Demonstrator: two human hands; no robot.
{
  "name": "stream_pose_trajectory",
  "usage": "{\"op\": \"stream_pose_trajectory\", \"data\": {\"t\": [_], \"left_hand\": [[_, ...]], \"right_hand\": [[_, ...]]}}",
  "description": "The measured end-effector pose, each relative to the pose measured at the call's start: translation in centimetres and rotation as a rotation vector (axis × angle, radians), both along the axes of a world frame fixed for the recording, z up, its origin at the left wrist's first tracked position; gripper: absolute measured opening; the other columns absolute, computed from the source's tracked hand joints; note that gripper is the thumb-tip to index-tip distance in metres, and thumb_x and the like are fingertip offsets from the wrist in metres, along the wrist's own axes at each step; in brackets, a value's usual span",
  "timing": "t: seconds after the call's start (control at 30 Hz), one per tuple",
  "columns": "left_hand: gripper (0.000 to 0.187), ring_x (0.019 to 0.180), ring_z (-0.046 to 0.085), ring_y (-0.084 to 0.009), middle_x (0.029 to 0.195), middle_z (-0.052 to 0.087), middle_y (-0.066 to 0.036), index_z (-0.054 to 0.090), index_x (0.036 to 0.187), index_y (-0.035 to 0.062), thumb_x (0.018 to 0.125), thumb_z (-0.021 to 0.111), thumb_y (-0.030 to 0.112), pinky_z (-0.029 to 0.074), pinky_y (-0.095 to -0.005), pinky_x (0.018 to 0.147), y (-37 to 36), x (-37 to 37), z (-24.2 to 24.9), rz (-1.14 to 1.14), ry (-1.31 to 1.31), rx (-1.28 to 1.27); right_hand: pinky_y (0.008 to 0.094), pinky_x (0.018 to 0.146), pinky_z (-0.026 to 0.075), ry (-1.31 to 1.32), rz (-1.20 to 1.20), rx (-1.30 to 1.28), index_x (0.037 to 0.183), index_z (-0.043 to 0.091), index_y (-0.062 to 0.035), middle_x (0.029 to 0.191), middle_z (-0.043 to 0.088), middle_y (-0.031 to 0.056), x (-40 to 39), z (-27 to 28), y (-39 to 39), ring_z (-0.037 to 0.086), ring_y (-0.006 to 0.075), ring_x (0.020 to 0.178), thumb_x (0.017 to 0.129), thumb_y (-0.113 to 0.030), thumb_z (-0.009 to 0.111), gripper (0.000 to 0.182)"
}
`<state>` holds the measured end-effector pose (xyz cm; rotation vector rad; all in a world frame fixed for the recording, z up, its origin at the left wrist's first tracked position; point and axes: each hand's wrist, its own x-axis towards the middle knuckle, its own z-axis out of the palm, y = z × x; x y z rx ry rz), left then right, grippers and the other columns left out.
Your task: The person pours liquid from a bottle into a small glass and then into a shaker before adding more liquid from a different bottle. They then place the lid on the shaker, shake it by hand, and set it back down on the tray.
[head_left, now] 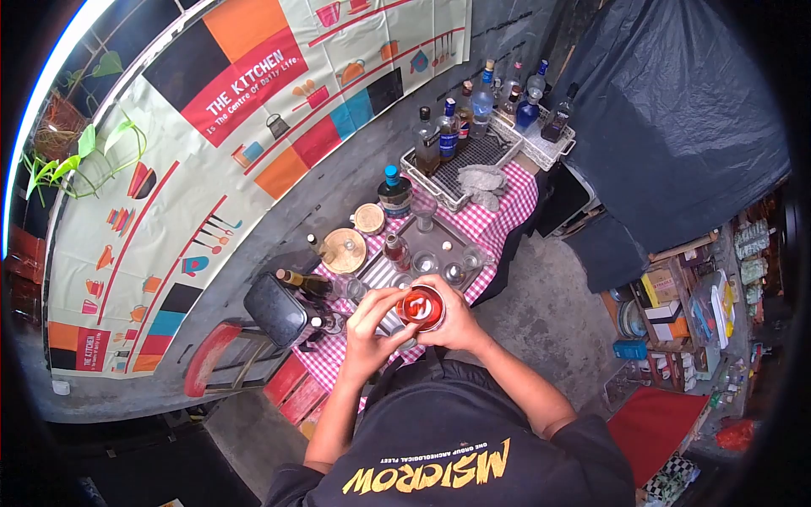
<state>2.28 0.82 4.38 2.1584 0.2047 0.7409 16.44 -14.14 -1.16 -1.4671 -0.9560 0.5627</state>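
Just in front of my chest, a glass of red drink (421,308) shows its round mouth from above, with pale pieces, perhaps ice, in the red. My left hand (373,325) closes on its left side, thumb and fingers at the rim. From the right, my right hand (457,319) wraps around the same glass. Beyond the hands lies a grey tray (465,234) carrying several clear glasses and a small dark bottle (395,251). Whatever lies directly beneath the glass is hidden by the hands.
A pink checked tablecloth (513,203) covers the table. Several liquor bottles stand on a wire rack (452,196) at the back. Left are a blue-capped bottle (394,194), two round wooden lids (344,250) and a black bin (274,306). A crowded shelf (667,313) stands right.
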Motion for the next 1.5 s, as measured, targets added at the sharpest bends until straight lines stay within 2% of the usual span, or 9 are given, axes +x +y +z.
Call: {"op": "stream_pose_trajectory", "data": {"t": [0.63,1.03,1.5], "left_hand": [[0.056,0.108,0.076,-0.0306,0.119,0.078,-0.015,0.079,0.126,0.0006,0.072,0.095,0.002,0.062,-0.0407,0.094,-0.2,0.4,0.6,-0.030,0.032,0.029],[0.059,0.107,0.075,-0.0309,0.119,0.077,-0.015,0.078,0.129,0.0021,0.072,0.095,0.002,0.062,-0.0409,0.093,-0.3,0.6,0.9,-0.046,0.055,0.046],[0.059,0.105,0.075,-0.0307,0.117,0.077,-0.014,0.078,0.128,0.0013,0.071,0.095,0.002,0.061,-0.0414,0.090,-0.4,0.9,1.2,-0.054,0.071,0.067]], "right_hand": [[0.0395,0.105,0.057,0.070,0.011,0.013,0.137,0.057,-0.0051,0.126,0.070,0.0127,0.0,-0.8,-0.3,0.072,0.0248,0.121,0.063,-0.015,0.097,0.084],[0.0394,0.105,0.056,0.092,0.006,0.016,0.137,0.056,-0.0052,0.126,0.070,0.0130,0.2,-0.7,-0.3,0.073,0.0261,0.120,0.063,-0.015,0.097,0.085],[0.0368,0.103,0.056,0.146,0.010,0.060,0.136,0.056,-0.0056,0.123,0.070,0.0104,0.1,-1.1,-0.2,0.071,0.0199,0.117,0.065,-0.014,0.096,0.081]]}}
